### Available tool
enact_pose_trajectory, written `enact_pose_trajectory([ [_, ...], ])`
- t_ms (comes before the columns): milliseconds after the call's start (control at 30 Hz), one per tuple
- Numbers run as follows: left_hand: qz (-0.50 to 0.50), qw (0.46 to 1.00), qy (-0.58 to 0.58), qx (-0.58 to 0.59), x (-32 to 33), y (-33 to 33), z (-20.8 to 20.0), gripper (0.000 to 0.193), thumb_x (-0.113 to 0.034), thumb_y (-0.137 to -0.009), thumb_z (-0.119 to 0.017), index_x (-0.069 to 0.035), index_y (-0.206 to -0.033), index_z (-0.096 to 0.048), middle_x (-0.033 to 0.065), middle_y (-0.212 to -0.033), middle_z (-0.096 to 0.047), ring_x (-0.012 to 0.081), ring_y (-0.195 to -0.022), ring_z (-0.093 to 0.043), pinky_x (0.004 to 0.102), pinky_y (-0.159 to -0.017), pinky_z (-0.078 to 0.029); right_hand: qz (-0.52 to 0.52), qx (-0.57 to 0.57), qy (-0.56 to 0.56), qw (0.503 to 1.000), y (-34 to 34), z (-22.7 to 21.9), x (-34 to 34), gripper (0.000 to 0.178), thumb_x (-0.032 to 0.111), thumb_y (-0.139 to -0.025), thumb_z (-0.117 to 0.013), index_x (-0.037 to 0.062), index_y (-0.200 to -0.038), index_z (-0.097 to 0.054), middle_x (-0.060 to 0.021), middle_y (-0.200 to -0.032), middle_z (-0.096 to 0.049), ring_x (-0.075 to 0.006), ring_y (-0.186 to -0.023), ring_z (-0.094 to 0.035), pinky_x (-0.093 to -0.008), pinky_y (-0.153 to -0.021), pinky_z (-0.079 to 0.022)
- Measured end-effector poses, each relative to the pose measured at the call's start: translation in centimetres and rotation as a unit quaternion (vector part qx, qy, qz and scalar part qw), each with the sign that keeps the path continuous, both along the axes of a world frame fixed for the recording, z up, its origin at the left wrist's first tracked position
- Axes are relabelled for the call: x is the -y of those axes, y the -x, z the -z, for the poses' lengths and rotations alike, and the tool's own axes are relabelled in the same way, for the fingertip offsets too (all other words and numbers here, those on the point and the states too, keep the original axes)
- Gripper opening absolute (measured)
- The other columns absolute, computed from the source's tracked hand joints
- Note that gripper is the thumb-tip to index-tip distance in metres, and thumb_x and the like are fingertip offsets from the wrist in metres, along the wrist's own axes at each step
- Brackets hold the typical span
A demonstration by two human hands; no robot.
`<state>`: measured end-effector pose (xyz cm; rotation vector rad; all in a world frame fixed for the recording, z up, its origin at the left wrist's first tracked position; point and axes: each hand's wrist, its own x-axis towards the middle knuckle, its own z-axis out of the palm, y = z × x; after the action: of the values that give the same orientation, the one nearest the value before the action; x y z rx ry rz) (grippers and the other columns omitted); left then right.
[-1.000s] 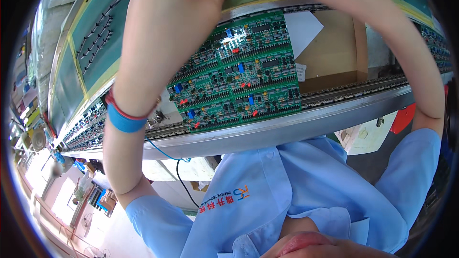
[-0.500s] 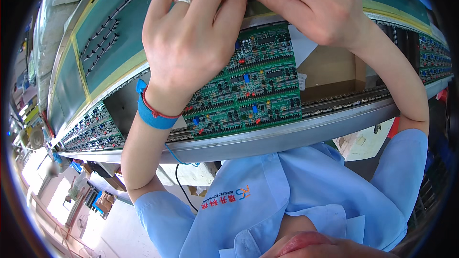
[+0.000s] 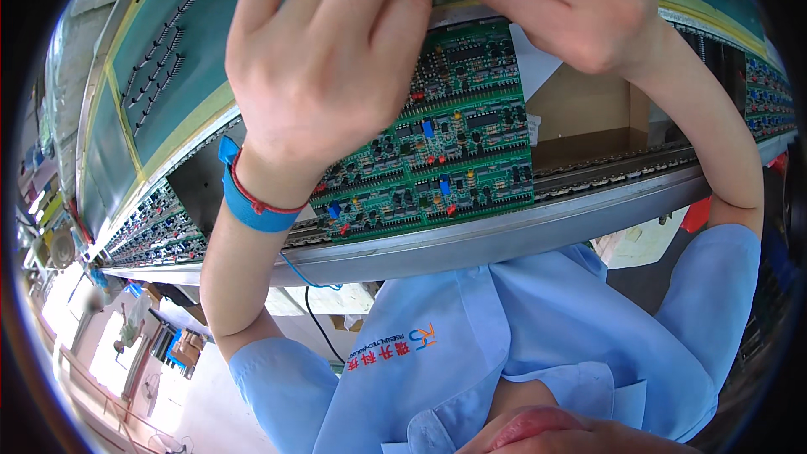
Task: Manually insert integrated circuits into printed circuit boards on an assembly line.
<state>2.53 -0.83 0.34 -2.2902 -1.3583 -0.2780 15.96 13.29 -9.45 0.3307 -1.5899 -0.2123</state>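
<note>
My left hand (image 3: pixel 324 67), with a ring and a blue wristband (image 3: pixel 261 206), reaches to the top edge of the view with its fingers curled and pinched. My right hand (image 3: pixel 572 8) meets it there, its fingers pressed together and the tips almost touching the left ones. Whatever they pinch, if anything, is hidden behind the fingers. Below them lies a panel of green circuit boards (image 3: pixel 471 130) with blue, red and black components, on the conveyor rail. The left hand covers the panel's upper left part.
Strips of black pin-like parts (image 3: pixel 155 76) lie on the green work surface (image 3: pixel 202 50) at the left. An open cardboard box (image 3: pixel 580 109) sits right of the panel, near a metal chain rail (image 3: pixel 622 172). More circuit boards (image 3: pixel 767 97) stand at the far right and far left.
Both hands sit a little higher in the view and slightly farther out to the sides. Their fingertips stay together at the top. The panel appears nearly unmoved.
</note>
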Motion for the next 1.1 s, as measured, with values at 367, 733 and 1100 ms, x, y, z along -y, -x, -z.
enact_pose_trajectory([
  [367,-0.012,0.999,0.033,0.037,0.2,-0.2,-0.1,0.02,-0.004,-0.076,-0.076,-0.003,-0.095,-0.074,0.0059,-0.084,-0.067,0.0216,-0.065,-0.061,0.0349,-0.065,-0.045,0.071,0.419,0.23,0.875,-4.5,-6.8,2.8,0.017,0.011,-0.071,-0.072,0.0027,-0.086,-0.07,-0.0053,-0.083,-0.06,-0.017,-0.064,-0.062,-0.028,-0.047,-0.047],
  [733,-0.079,0.978,0.014,0.19,2.0,-1.1,-0.4,0.022,-0.01,-0.077,-0.082,-0.006,-0.098,-0.074,0.0074,-0.082,-0.069,0.0256,-0.067,-0.062,0.0343,-0.063,-0.047,0.118,0.468,0.263,0.835,-7.1,-8.7,5.8,0.017,0.001,-0.08,-0.075,0.0032,-0.095,-0.07,-0.0099,-0.091,-0.065,-0.0308,-0.074,-0.066,-0.0326,-0.061,-0.054],
  [1100,-0.084,0.961,0.023,0.262,9.7,0.9,0.3,0.022,0.004,-0.083,-0.08,0.001,-0.105,-0.08,0.0118,-0.095,-0.075,0.0191,-0.087,-0.071,0.0274,-0.075,-0.055,0.094,0.507,0.309,0.799,-10.5,-5.9,14.2,0.025,0.003,-0.067,-0.079,-0.0005,-0.091,-0.069,-0.0092,-0.088,-0.063,-0.0202,-0.064,-0.063,-0.029,-0.05,-0.049],
])
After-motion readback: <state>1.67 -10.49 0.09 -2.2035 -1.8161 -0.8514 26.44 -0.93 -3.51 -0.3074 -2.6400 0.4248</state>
